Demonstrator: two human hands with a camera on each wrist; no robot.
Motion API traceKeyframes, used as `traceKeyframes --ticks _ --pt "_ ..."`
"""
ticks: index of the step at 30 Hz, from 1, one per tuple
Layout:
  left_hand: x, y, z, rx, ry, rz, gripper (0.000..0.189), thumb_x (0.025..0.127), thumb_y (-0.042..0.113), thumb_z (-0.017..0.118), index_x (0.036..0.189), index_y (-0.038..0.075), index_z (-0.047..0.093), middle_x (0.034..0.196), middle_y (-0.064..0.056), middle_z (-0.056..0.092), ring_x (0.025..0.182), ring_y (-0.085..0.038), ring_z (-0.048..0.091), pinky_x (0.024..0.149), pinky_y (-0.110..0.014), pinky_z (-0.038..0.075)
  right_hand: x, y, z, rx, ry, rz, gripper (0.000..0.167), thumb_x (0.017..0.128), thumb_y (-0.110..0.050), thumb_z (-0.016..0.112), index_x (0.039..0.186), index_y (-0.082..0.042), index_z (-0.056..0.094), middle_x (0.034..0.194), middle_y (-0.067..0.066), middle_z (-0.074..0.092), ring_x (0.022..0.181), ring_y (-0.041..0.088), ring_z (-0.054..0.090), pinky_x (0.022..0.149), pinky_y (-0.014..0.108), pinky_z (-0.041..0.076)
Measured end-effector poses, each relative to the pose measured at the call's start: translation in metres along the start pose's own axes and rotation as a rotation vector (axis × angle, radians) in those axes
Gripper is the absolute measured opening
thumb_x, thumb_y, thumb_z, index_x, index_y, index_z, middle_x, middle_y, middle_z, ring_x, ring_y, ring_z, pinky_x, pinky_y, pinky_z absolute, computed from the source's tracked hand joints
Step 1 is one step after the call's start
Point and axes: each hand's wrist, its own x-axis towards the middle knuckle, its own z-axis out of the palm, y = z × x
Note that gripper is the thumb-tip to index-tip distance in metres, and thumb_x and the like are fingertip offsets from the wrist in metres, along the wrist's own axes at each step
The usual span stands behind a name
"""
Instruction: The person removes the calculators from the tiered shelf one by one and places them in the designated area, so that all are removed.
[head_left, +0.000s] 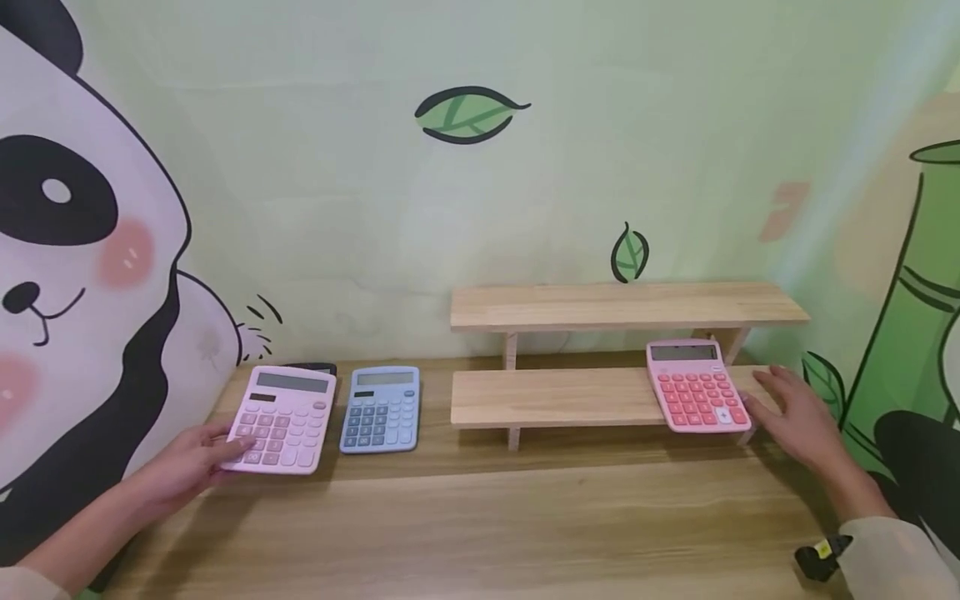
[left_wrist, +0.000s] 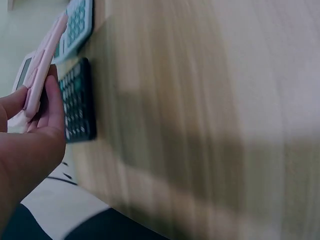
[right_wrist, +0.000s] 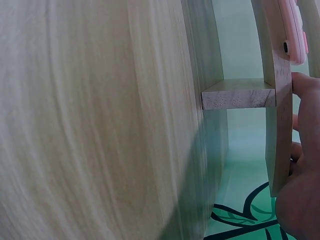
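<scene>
In the head view my left hand [head_left: 183, 462] pinches a pale pink calculator [head_left: 303, 421] by its lower left corner, thumb on the keys. The left wrist view shows this calculator [left_wrist: 44, 65] tilted and raised off the table, fingers behind it. A black calculator [left_wrist: 77, 102] lies beneath, mostly hidden in the head view. Right of it is a blue calculator [head_left: 381, 408]. A brighter pink calculator [head_left: 697, 387] leans at the right part of the lower shelf [head_left: 555, 396]. My right hand [head_left: 802, 417] rests at that shelf's right end, fingers loosely extended, thumb close beside the calculator's edge.
An upper shelf board [head_left: 622, 304] stands behind and above the lower one, on wooden supports. The wood-grain table [head_left: 487, 525] spreads in front. Behind is a pale green backdrop [head_left: 322, 183] with a panda and leaves printed on it.
</scene>
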Motion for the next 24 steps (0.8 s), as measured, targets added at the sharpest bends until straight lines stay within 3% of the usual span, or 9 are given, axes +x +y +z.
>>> traceKeyframes --ticks 6,11,15,24 --pt "-0.009 -0.02 -0.011 -0.012 0.001 -0.063 0.072 0.114 0.018 0.049 0.155 -0.024 0.008 0.122 -0.002 0.069 0.106 -0.009 0.069 0.097 -0.034 0.061 0.001 -0.001 -0.001 0.002 0.004 0.0 0.069 0.11 -0.041 0.054 0.151 0.013 0.042 0.16 0.044 0.025 0.147 0.066 0.02 0.107 0.088 0.02" --pt "-0.016 -0.032 -0.013 -0.034 0.043 -0.121 0.077 0.113 0.021 0.053 0.156 -0.023 0.006 0.123 -0.002 0.068 0.106 -0.008 0.069 0.095 -0.032 0.061 0.001 0.0 -0.001 0.003 0.006 0.004 0.069 0.11 -0.04 0.054 0.152 0.013 0.041 0.16 0.043 0.024 0.147 0.067 0.02 0.107 0.088 0.019" --pt "-0.018 -0.039 -0.011 -0.058 0.038 -0.149 0.08 0.113 0.02 0.053 0.156 -0.023 0.002 0.126 -0.005 0.067 0.108 -0.011 0.068 0.097 -0.034 0.061 0.001 0.0 -0.002 0.0 0.005 0.007 0.069 0.11 -0.04 0.054 0.152 0.013 0.041 0.161 0.044 0.024 0.147 0.067 0.019 0.107 0.088 0.019" --pt "-0.021 -0.048 -0.006 -0.07 0.007 -0.146 0.073 0.113 0.016 0.051 0.155 -0.025 0.006 0.125 -0.006 0.069 0.109 -0.014 0.07 0.097 -0.037 0.061 0.001 -0.003 -0.002 0.004 -0.012 0.017 0.069 0.111 -0.041 0.053 0.152 0.013 0.041 0.161 0.043 0.023 0.148 0.066 0.018 0.108 0.088 0.019"
